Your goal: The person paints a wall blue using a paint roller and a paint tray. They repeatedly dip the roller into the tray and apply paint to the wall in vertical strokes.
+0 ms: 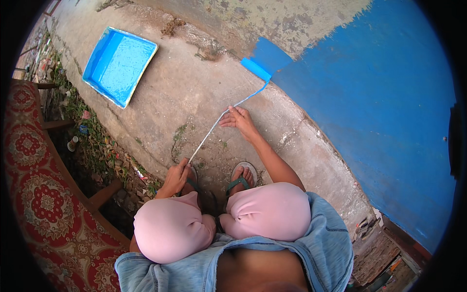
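Blue paint coats a paint roller (pixel 256 69), which rests against the foot of the wall (pixel 379 109) beside a fresh blue patch. My left hand (pixel 176 179) is closed around the lower end of the roller's long thin metal handle (pixel 207 137). Farther up the same rod, my right hand (pixel 239 122) holds it between thumb and fingers, with the other fingers loosely bent. A paint tray (pixel 122 65) holding blue paint lies on the concrete at the upper left, apart from both hands.
Bare, stained plaster (pixel 284 18) borders the blue part of the wall. A wooden-framed seat with red patterned upholstery (pixel 47 204) stands along the left. Weeds and litter (pixel 98 149) line the concrete's edge. Wood pieces (pixel 377 255) lie at lower right.
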`<control>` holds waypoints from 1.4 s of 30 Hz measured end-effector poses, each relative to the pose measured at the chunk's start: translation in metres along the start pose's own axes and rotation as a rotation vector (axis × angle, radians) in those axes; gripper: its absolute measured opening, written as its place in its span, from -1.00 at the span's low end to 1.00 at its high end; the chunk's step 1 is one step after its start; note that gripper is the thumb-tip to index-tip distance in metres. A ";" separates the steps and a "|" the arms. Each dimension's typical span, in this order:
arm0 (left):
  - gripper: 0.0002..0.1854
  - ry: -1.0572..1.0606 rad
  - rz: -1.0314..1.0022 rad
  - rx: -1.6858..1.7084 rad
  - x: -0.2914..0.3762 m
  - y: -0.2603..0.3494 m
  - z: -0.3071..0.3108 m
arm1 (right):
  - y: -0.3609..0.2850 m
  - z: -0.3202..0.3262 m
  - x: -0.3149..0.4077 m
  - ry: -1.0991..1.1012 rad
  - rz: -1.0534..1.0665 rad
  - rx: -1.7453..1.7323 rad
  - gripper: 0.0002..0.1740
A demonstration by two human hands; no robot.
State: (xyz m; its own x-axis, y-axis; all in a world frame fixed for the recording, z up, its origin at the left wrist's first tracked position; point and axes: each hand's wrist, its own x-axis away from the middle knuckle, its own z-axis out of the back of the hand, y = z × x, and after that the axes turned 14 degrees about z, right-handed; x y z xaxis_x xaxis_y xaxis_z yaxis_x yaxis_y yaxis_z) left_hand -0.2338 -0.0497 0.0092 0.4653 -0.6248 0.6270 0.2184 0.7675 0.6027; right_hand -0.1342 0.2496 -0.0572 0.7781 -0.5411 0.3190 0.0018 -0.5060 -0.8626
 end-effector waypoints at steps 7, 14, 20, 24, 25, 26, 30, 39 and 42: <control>-0.85 0.022 -0.032 0.016 0.004 0.004 0.003 | -0.014 -0.006 0.006 -0.008 0.046 0.008 -0.55; -0.85 0.045 -0.048 0.101 0.015 0.009 0.009 | -0.058 -0.026 0.024 -0.028 0.176 0.073 -0.59; -0.85 0.082 -0.133 0.165 0.016 0.023 0.014 | -0.103 -0.047 0.036 -0.035 0.337 0.115 -0.59; -0.85 0.097 -0.182 0.175 0.012 0.037 0.017 | -0.129 -0.054 0.041 -0.054 0.439 0.156 -0.62; -0.85 0.079 -0.184 0.187 0.011 0.041 0.018 | -0.138 -0.057 0.044 -0.054 0.460 0.175 -0.62; -0.85 0.063 -0.184 0.197 0.010 0.046 0.020 | -0.147 -0.059 0.045 -0.055 0.482 0.191 -0.62; -0.85 0.100 -0.344 0.239 -0.002 0.055 0.021 | -0.177 -0.066 0.050 -0.056 0.576 0.217 -0.64; -0.86 0.132 -0.424 0.244 -0.023 0.067 0.024 | -0.201 -0.072 0.045 -0.081 0.683 0.257 -0.65; -0.86 0.088 -0.384 0.243 -0.019 0.054 0.016 | -0.178 -0.066 0.043 -0.062 0.638 0.252 -0.63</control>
State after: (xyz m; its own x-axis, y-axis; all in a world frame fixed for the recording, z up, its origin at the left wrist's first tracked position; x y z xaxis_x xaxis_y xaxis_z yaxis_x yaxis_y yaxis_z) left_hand -0.2440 0.0013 0.0379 0.4633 -0.8345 0.2982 0.1865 0.4208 0.8878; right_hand -0.1424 0.2724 0.1357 0.7099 -0.6379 -0.2986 -0.3287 0.0749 -0.9415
